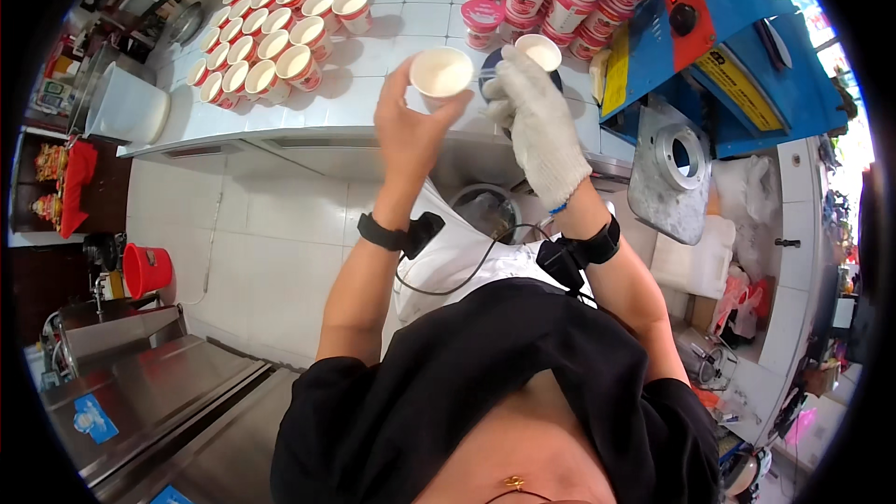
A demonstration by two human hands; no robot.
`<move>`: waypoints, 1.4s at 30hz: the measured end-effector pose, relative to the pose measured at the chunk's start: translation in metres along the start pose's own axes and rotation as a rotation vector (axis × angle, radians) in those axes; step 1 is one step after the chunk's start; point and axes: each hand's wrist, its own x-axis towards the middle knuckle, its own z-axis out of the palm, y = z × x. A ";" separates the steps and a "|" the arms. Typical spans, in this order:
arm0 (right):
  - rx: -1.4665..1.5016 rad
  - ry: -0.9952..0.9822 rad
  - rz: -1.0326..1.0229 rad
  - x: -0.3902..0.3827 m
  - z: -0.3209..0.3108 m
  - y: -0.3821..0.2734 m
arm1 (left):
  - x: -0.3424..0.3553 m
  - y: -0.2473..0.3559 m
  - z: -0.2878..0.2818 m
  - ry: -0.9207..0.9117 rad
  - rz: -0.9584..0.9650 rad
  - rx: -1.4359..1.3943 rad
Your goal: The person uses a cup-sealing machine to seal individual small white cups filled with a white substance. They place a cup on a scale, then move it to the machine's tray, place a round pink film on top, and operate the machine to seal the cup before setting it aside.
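Paper cup (441,72), mouth facing up, long axis near upright, over edge of tiled counter (411,19), between thumb and curled fingers of left hand (408,135); gloved right hand (539,121) half-curled beside second cup (541,52), any hold impossible to tell.

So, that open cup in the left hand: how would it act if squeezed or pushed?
The open cup in the left hand would probably flex slightly when squeezed, as it looks thin-walled. With no lid, any contents could spill if tilted. Similar cups on the counter narrow downward, so it may tip if pushed high.
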 end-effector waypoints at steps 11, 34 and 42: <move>0.039 0.112 -0.133 0.005 -0.048 -0.006 | -0.007 0.018 0.033 -0.108 0.041 -0.069; -0.929 0.220 -0.812 0.017 -0.069 -0.026 | 0.005 0.002 0.043 -0.076 -0.021 -0.077; -1.062 0.172 -1.010 0.018 -0.068 -0.037 | 0.003 -0.001 0.042 -0.068 -0.025 -0.056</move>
